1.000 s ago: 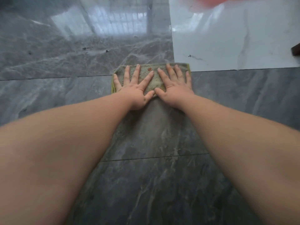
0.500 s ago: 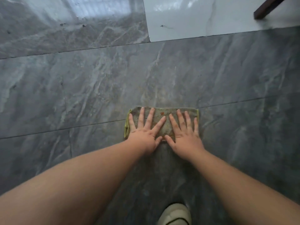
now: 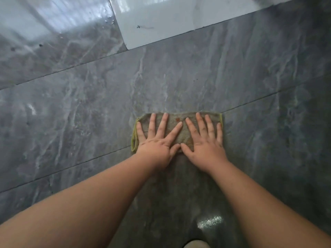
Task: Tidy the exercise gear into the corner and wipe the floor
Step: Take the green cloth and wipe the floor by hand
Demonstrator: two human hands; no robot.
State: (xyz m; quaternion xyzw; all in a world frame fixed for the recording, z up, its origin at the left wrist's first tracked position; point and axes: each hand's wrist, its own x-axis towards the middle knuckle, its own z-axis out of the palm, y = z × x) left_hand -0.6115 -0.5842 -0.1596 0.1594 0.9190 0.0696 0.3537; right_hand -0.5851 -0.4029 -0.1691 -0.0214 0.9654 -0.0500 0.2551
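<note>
Shoe (image 3: 196,244) toe shows at bottom edge, less of it than 0.5 s ago. Both forearms reach fwd over grey marble floor (image 3: 71,122). Left hand (image 3: 157,142) & right hand (image 3: 204,144) lie flat on cloth (image 3: 176,130), fingers straight and spread, thumbs nearly touching, pressing it down, same as before. Cloth is grey-green w/ yellow edging, small orange spot between the hands; it sits across a tile joint, further right in view than 0.5 s ago. Beyond, white tile (image 3: 170,18) at top; the joints now run tilted vs earlier.
</note>
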